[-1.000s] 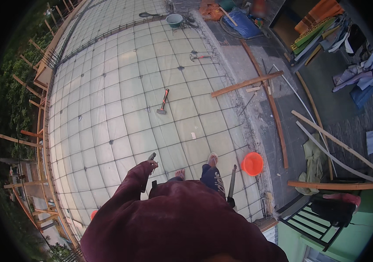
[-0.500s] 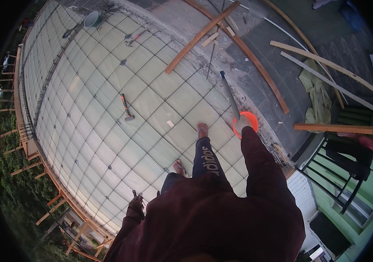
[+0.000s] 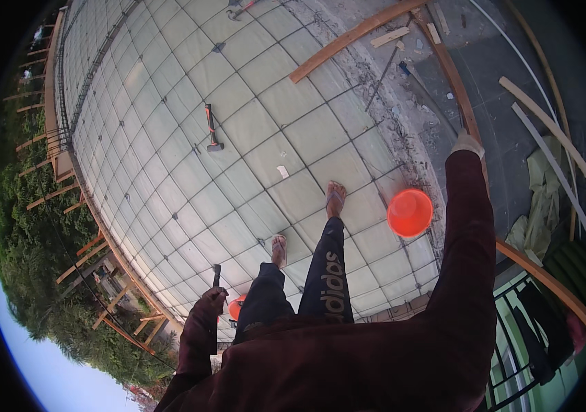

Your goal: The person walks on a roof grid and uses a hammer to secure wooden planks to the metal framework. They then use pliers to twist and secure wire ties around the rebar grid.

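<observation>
My right hand [image 3: 468, 143], in a pale glove, is closed around the near end of a long grey pipe [image 3: 431, 101]. The pipe's dark blue tip points up and left over the dark tiles. Below and left of that hand, an orange bucket [image 3: 409, 211] stands on the wire grid. My left hand [image 3: 214, 297] is closed around a dark tool [image 3: 216, 276]; a short flat end sticks up from the fist, and its kind is unclear. Ahead of my feet lies a hammer [image 3: 212, 130] with a black and orange handle.
A grid of steel bars [image 3: 169, 178] covers pale sheeting underfoot. Brown planks [image 3: 354, 38] and pale timber strips [image 3: 547, 123] lie at the right, near a crumpled green cloth [image 3: 543, 199]. Another hammer [image 3: 241, 10] is farther off. Wooden edging [image 3: 100, 220] and trees border the left.
My right hand has swung right with the grey pipe, away from above the orange bucket. The left hand's tool now points more upright. The whole view has shifted.
</observation>
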The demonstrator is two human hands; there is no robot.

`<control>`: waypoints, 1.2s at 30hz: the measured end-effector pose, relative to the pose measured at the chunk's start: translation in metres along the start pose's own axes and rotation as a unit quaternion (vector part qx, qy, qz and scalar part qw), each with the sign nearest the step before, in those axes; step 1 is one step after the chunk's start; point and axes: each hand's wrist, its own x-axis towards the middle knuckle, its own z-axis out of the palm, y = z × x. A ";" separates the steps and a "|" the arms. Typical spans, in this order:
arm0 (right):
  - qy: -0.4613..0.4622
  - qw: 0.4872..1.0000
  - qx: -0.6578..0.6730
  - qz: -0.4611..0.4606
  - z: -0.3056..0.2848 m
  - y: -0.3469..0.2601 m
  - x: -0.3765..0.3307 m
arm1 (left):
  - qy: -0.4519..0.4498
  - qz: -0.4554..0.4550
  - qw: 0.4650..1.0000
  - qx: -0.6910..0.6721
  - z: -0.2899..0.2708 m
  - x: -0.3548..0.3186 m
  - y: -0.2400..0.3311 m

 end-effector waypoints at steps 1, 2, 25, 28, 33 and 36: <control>0.129 0.988 -0.072 0.037 0.014 0.012 -0.004 | 0.035 0.000 0.999 0.026 -0.007 -0.012 -0.025; 0.142 0.987 -0.049 0.050 0.009 0.016 -0.014 | 0.048 -0.032 0.998 0.017 -0.018 -0.027 -0.052; -0.163 0.852 -0.005 -0.497 0.086 -0.219 -0.240 | 0.151 0.055 0.965 -0.209 0.084 0.000 -0.249; -0.220 0.839 0.231 -0.441 -0.030 -0.284 -0.317 | 0.176 0.002 0.946 -0.272 0.119 -0.003 -0.319; -0.205 0.616 0.292 -0.703 -0.173 -0.331 -0.661 | 0.149 -0.002 0.965 -0.216 0.148 0.063 -0.446; -0.233 0.432 0.146 -0.859 -0.181 -0.303 -0.863 | 0.128 -0.043 0.974 -0.183 0.151 0.053 -0.501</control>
